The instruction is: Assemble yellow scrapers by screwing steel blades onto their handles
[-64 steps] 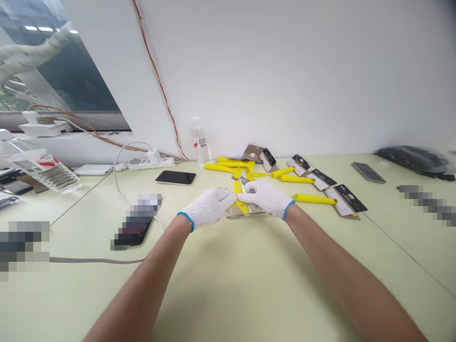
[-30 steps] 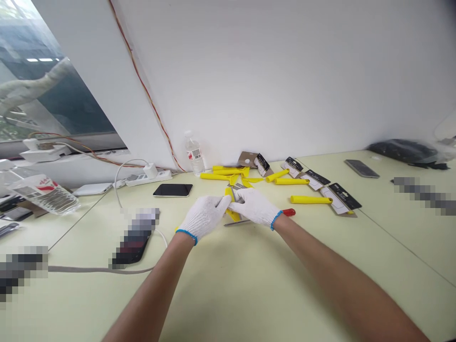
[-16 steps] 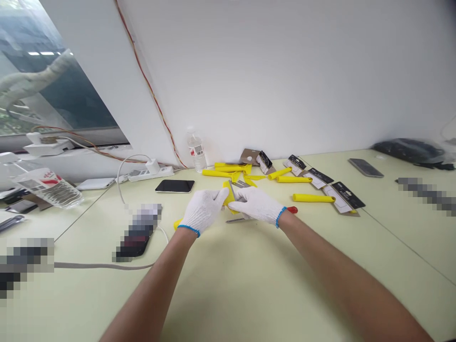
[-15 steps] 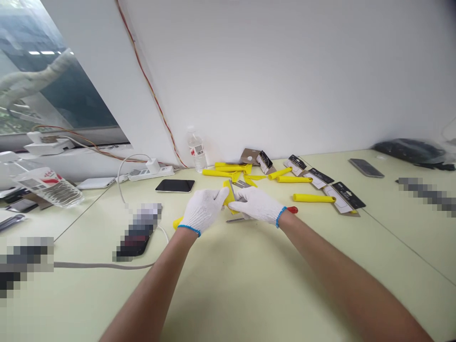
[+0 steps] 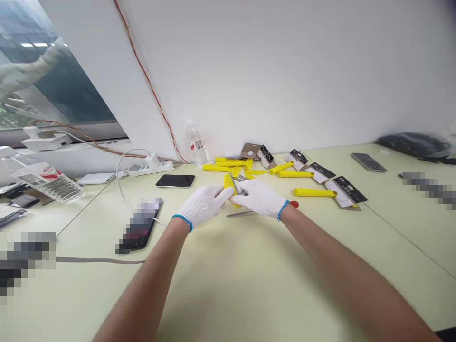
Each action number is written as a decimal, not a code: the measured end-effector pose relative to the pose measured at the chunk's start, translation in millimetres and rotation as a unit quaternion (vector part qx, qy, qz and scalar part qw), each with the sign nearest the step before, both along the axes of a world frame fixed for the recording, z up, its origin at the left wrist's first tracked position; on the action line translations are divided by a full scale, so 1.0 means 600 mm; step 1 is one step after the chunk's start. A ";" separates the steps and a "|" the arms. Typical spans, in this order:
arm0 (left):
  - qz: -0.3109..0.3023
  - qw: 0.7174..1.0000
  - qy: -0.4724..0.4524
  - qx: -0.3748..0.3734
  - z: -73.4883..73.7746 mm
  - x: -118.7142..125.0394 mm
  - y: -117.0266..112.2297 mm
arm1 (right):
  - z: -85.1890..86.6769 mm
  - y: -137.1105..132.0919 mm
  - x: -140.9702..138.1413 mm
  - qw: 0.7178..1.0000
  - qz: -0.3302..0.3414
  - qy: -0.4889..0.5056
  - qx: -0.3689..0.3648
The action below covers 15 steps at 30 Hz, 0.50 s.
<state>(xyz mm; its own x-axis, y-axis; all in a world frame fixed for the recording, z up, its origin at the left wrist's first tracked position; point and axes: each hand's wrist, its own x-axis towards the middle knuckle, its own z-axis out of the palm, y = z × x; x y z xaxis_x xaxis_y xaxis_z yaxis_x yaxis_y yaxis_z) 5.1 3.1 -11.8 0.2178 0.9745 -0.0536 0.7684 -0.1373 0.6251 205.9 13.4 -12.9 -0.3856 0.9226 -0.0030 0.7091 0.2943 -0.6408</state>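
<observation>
Both gloved hands meet at the middle of the pale green table. My left hand (image 5: 201, 206) and my right hand (image 5: 258, 199) wear white knit gloves with blue cuffs. Between them they grip a yellow-handled scraper (image 5: 228, 185) with a small metal blade (image 5: 240, 179). Just below my right hand lies a metal shaft (image 5: 242, 214) whose red handle end (image 5: 294, 204) pokes out past the wrist. Several yellow tubular sleeves (image 5: 315, 192) and cardboard-backed black-and-white packaging cards (image 5: 345, 190) are strewn beyond my hands.
A black phone (image 5: 175, 181) lies left of the yellow pieces, near a water bottle (image 5: 196, 145) and a white power strip (image 5: 151, 166). A blurred phone (image 5: 138, 225) sits nearer on the left. Another phone (image 5: 368, 162) lies far right. A white wall bounds the table's back.
The yellow end that showed beside my left wrist is now out of sight. My hands have shifted slightly on the scraper, and the view has tilted a little.
</observation>
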 end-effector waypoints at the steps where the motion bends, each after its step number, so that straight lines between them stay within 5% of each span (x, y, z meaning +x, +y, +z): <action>1: -0.007 1.000 0.003 -0.002 0.002 -0.002 0.001 | 0.000 0.000 -0.001 1.000 0.000 0.002 0.000; 6: 0.018 0.999 -0.020 0.041 0.018 -0.021 0.007 | 0.006 -0.002 -0.001 0.998 -0.003 0.057 0.023; 9: 0.110 0.992 -0.019 0.064 0.033 -0.044 0.011 | -0.001 0.009 0.010 0.997 -0.026 0.068 0.028; 15: 0.146 0.987 -0.070 0.008 0.039 -0.067 0.015 | -0.040 0.057 -0.001 0.976 -0.054 -0.190 0.095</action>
